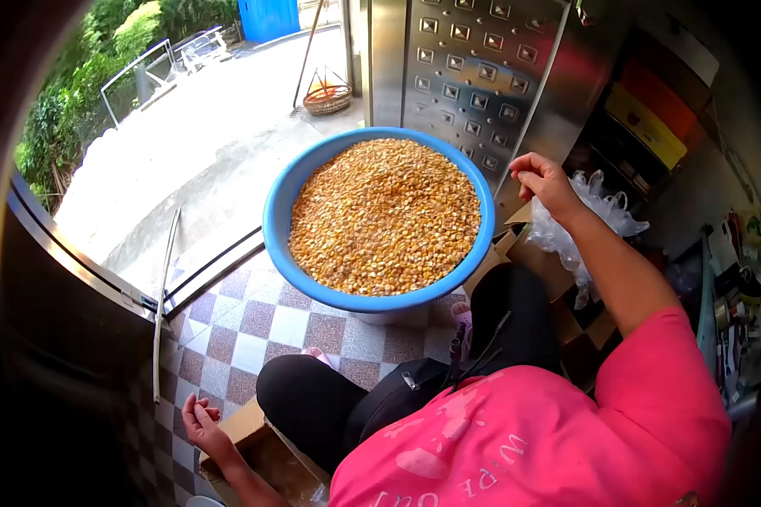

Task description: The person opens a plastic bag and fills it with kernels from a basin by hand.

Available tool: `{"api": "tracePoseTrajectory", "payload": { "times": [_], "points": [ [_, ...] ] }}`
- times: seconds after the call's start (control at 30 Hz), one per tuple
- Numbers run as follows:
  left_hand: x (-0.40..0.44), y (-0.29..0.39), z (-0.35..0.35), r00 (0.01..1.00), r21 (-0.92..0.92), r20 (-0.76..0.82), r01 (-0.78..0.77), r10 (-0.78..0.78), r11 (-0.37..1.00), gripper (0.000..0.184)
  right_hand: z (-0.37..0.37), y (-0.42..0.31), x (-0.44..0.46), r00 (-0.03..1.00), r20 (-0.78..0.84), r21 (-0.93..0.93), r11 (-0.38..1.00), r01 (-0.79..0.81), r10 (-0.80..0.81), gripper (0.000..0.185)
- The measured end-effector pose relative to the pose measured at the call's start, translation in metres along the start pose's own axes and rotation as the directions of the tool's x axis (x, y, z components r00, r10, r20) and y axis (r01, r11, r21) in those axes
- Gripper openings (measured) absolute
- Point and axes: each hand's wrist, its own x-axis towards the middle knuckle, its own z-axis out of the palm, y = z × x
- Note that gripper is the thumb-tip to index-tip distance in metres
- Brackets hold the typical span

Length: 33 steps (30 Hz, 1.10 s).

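Pale lettering (487, 478) crosses the pink T-shirt (558, 431), to the right of the left hand (203, 422) and nearer the body than the right hand (543, 182); it seems to read "WIPE", then "OU", its end unclear. Past the right hand, marking on the yellow box (659, 144) is too small to read

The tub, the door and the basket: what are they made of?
Tub: probably plastic, smooth and slightly shiny, with even blue colour.
Door: looks like polished metal, silvery with bright reflections and a raised pattern.
Basket: seems woven, brown and rough; maybe bamboo or wicker, but too small to tell.
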Motion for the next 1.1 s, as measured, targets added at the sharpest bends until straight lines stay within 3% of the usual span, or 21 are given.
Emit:
{"api": "tracePoseTrajectory", "payload": {
  "times": [0.07,0.1,0.17,0.27,0.3,0.43,0.63,0.7,0.77,0.83,0.87,0.9,0.97,1.0,1.07,1.1],
  "points": [
    [0.045,0.057,0.025,0.988,-0.025,0.054,-0.141,0.142,0.990,0.022,0.016,0.001,-0.003,0.998,-0.065,0.072,0.997,0.028,-0.023,0.016],
    [-0.017,0.074,0.113,0.988,-0.202,0.097,-0.099,0.121,0.974,0.022,-0.089,-0.024,0.003,0.995,-0.083,-0.075,0.996,0.045,-0.051,0.016],
    [0.015,0.132,0.146,0.938,-0.252,0.193,-0.237,0.289,0.938,0.023,-0.096,-0.010,-0.005,0.985,-0.161,-0.029,0.998,0.049,-0.053,0.015],
    [0.032,0.179,0.219,0.882,-0.379,0.268,-0.274,0.388,0.884,0.024,-0.130,0.008,-0.017,0.972,-0.237,-0.042,0.999,-0.002,-0.008,0.014],
    [0.025,0.196,0.245,0.904,-0.433,0.292,-0.165,0.311,0.886,0.024,-0.146,0.009,-0.024,0.972,-0.235,-0.068,0.997,-0.036,0.019,0.013],
    [0.014,0.217,0.318,0.871,-0.504,0.404,-0.042,0.279,0.863,0.023,-0.197,0.039,-0.044,0.974,-0.206,-0.164,0.979,-0.125,0.090,0.012],
    [-0.007,0.171,0.355,0.831,-0.466,0.481,-0.028,0.279,0.885,0.022,-0.247,0.095,-0.062,0.951,-0.279,-0.286,0.934,-0.216,0.135,0.014],
    [-0.007,0.177,0.353,0.827,-0.461,0.488,-0.026,0.278,0.887,0.021,-0.245,0.113,-0.064,0.963,-0.267,-0.502,0.845,-0.182,0.049,0.018],
    [-0.008,0.178,0.355,0.825,-0.461,0.489,-0.031,0.282,0.887,0.021,-0.237,0.129,-0.065,0.958,-0.267,-0.546,0.802,-0.241,0.106,0.021],
    [-0.009,0.175,0.356,0.811,-0.434,0.523,-0.013,0.264,0.901,0.021,-0.224,0.136,-0.071,0.977,-0.192,-0.920,0.363,-0.148,-0.090,0.021],
    [-0.009,0.176,0.355,0.800,-0.422,0.539,-0.015,0.264,0.906,0.021,-0.225,0.139,-0.070,0.982,-0.184,-0.925,0.332,-0.184,0.033,0.023],
    [-0.009,0.175,0.353,0.801,-0.419,0.537,-0.016,0.263,0.908,0.021,-0.226,0.146,-0.069,0.983,-0.180,-0.925,0.334,-0.180,0.033,0.023],
    [-0.008,0.173,0.354,0.802,-0.444,0.531,-0.011,0.273,0.896,0.019,-0.231,0.156,-0.064,0.948,-0.317,-0.816,0.505,-0.283,0.019,0.020],
    [-0.007,0.173,0.353,0.804,-0.443,0.529,-0.011,0.272,0.896,0.019,-0.232,0.151,-0.062,0.949,-0.315,-0.817,0.504,-0.281,0.018,0.020],
    [-0.007,0.173,0.353,0.799,-0.442,0.539,-0.002,0.267,0.897,0.018,-0.239,0.138,-0.058,0.928,-0.373,-0.635,0.724,-0.271,0.019,0.016],
    [-0.007,0.173,0.353,0.799,-0.444,0.538,-0.001,0.268,0.896,0.018,-0.242,0.128,-0.057,0.928,-0.373,-0.637,0.722,-0.269,0.017,0.016]
  ]
}}
